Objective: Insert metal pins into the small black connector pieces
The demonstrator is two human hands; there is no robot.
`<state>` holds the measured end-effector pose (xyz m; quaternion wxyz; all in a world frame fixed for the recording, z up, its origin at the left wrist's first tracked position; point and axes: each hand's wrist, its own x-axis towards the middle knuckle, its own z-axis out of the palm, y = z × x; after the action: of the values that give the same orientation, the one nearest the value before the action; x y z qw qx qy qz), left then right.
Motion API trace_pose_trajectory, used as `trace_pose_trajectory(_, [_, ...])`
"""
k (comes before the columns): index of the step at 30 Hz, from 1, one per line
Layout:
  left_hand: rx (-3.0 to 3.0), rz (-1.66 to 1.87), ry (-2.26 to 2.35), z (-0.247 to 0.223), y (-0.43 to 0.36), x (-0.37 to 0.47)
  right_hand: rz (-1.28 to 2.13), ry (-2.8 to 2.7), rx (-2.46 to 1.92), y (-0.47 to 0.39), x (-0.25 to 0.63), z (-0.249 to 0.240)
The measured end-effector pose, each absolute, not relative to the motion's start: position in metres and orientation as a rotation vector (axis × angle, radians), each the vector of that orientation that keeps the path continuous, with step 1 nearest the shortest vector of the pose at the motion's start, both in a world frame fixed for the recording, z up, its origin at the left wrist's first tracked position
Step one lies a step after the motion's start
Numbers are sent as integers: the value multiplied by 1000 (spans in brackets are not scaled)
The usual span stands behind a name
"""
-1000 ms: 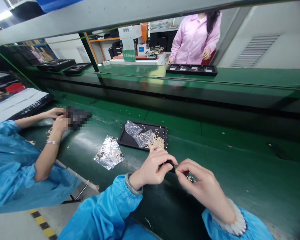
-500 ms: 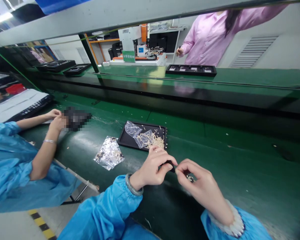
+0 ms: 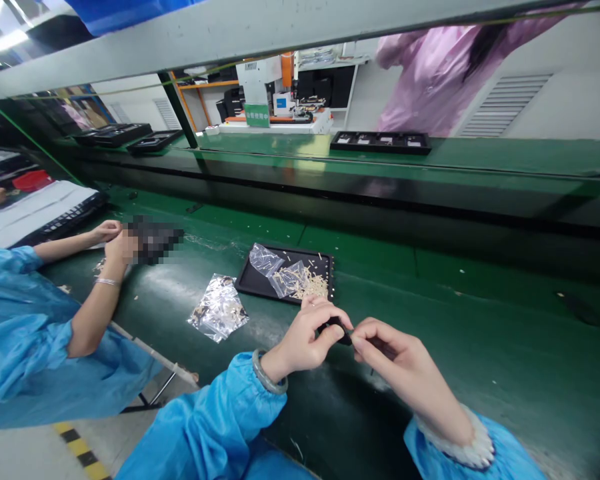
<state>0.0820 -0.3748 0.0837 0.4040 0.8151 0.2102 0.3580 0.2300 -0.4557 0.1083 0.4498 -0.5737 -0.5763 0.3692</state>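
Shifted slightly: right hand (image 3: 390,357) tipped over, no longer showing the shiny bit seen under its fingers earlier. Left hand (image 3: 310,333) pinching a small black part (image 3: 339,330), matte and blocky, between thumb and fingertips; right thumb and forefinger pressed together at its right end, just above the smooth green belt (image 3: 480,347). Just beyond, a flat black tray (image 3: 257,280) holding pale slender pins (image 3: 313,285) and clear crinkled bags (image 3: 277,267). Further left, a glossy silver pouch (image 3: 219,308).
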Motion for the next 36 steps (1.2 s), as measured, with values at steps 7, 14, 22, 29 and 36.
trace_pose_trajectory(7, [2048,945,536,84,-377,82,926,-1416,-1407,-456,230,105])
trace_pose_trajectory(14, [2020,1149,550,80,-379,85,755,-1431,-1374,-458,228,103])
trace_pose_trajectory(22, [1966,1221,567,76,-381,89,416,-1551,-1375,-460,227,102])
trace_pose_trajectory(29, [2146,1379,615,75,-383,91,-155,-1753,-1495,-464,227,97])
trace_pose_trajectory(36, [2334,1498,652,74,-387,90,-523,-1873,-1510,-464,227,97])
